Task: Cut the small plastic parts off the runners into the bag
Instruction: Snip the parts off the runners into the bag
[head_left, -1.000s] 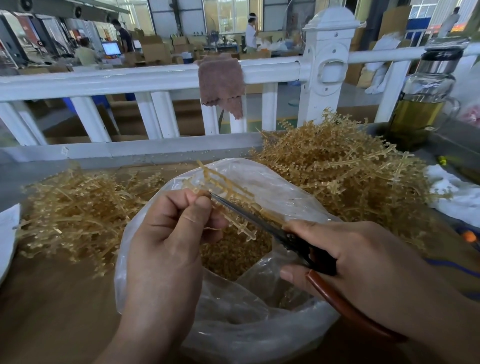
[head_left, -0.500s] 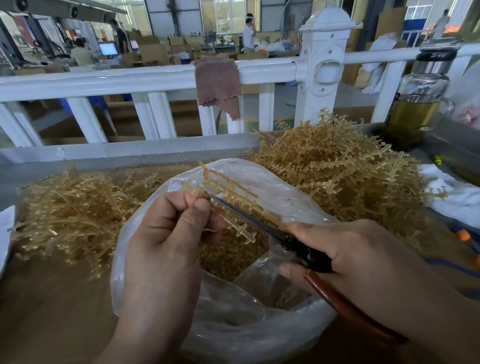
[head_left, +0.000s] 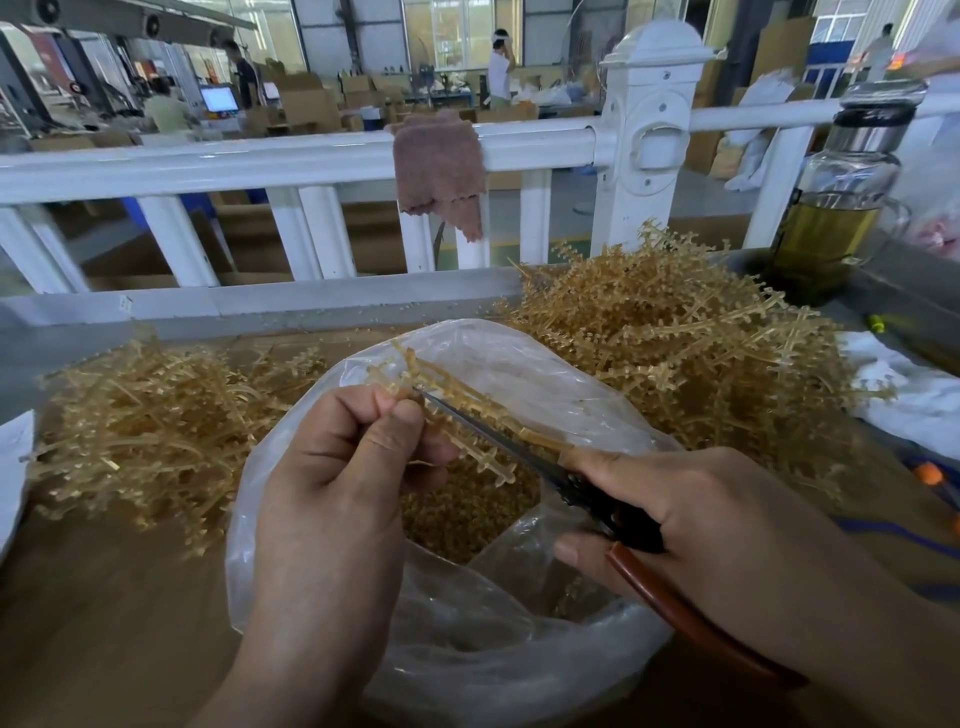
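Noted two tangled heaps of amber plastic: bristly pile (head_left: 675, 353) right of the bag (head_left: 493, 649), smoother pile (head_left: 145, 431) left, probably uncut and stripped stock kept apart. Logged bag as thin, crinkled, clear, slumped open directly beneath the work, presumably to catch what falls. Found left hand (head_left: 337, 493) pinching one stiff comb-like runner (head_left: 457, 387) over its mouth, right hand (head_left: 727, 530) clamped round brown-handled cutters (head_left: 613, 519), dark blades (head_left: 488, 436) laid along the stem. Saw small parts (head_left: 467, 509) pooled inside.

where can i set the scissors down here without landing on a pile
The bare brown tabletop near left, bordered by the left pile of runners behind and the bag on its right, is free. Crowded: the centre holds the bag, the right pile of runners runs to the white cloth and bottle.
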